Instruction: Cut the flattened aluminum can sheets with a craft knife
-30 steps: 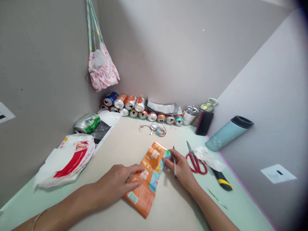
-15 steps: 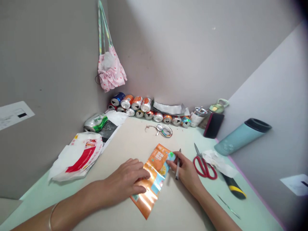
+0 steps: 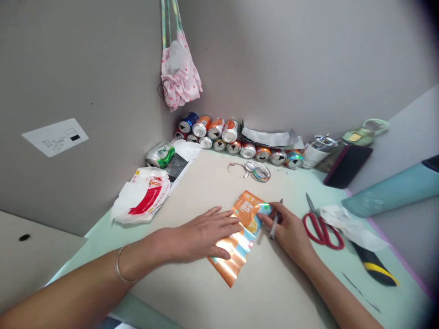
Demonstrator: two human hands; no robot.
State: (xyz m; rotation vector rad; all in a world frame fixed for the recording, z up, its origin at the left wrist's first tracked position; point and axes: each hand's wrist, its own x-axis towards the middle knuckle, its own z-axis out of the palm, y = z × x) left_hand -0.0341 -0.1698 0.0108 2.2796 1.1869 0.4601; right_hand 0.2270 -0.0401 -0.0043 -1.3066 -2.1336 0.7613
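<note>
An orange sheet (image 3: 245,209) with blue areas and a fruit print lies at a slant on the pale table board. My left hand (image 3: 206,234) rests over its left edge, palm down with the fingers spread. At the sheet's upper right edge, my right hand (image 3: 286,226) pinches the corner between thumb and fingers. A grey pen (image 3: 274,225) is tucked in that same hand and points down toward the board. Bright glare crosses the lower half of the sheet.
Drink cans (image 3: 247,150) line the back wall. Metal rings (image 3: 259,172) lie before them. At the right are red-handled scissors (image 3: 322,230), a tissue (image 3: 343,221), a black-yellow handle (image 3: 375,267) and a blue tumbler (image 3: 391,189). White-red packaging (image 3: 147,194) lies at the left.
The view has turned, so the scene sits farther right at the front and the back row is higher. My left hand's fingers have straightened and spread. My right hand keeps its grip.
</note>
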